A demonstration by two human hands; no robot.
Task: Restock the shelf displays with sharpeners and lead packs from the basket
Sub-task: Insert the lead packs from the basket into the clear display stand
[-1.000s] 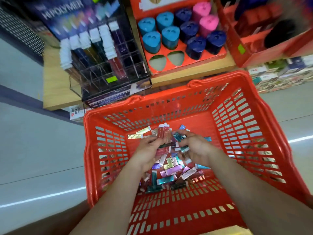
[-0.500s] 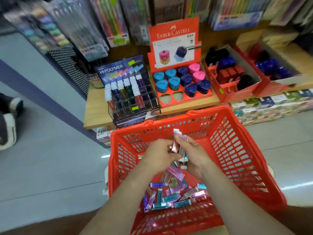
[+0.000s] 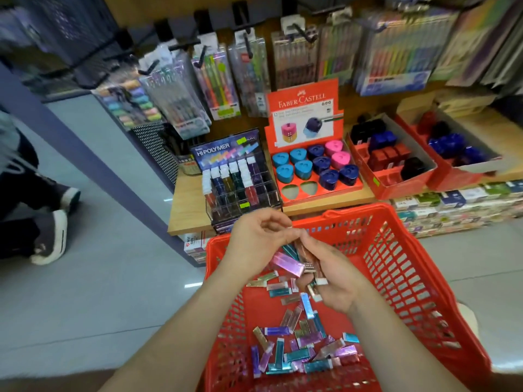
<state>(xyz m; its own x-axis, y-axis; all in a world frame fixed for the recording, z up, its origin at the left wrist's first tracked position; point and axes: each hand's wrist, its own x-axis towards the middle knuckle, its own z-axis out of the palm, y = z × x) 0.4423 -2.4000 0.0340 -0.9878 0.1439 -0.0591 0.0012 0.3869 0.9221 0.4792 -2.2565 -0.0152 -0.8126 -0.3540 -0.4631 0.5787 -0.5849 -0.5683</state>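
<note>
holds both hands raised over the red basket (image 3: 396, 222), just in front of the shelf (image 3: 186, 213). grips a fanned bundle of lead packs (image 3: 287, 264) in the right hand (image 3: 336, 284), fingers curled round the lower ends to keep them from spilling. pinches the top of that bundle with the left hand (image 3: 254, 240), seemingly to square the packs up or draw one off for slotting. leaves many more loose lead packs (image 3: 297, 352) scattered on the basket floor, within easy reach for the next handful. faces the hi-polymer rack (image 3: 240, 190), standing just behind the hands on the shelf, with several front cells looking unfilled: likely the target. shows two vacant holes in the sharpener tray (image 3: 314, 176) beside it, yet no sharpeners visible in the basket.
</note>
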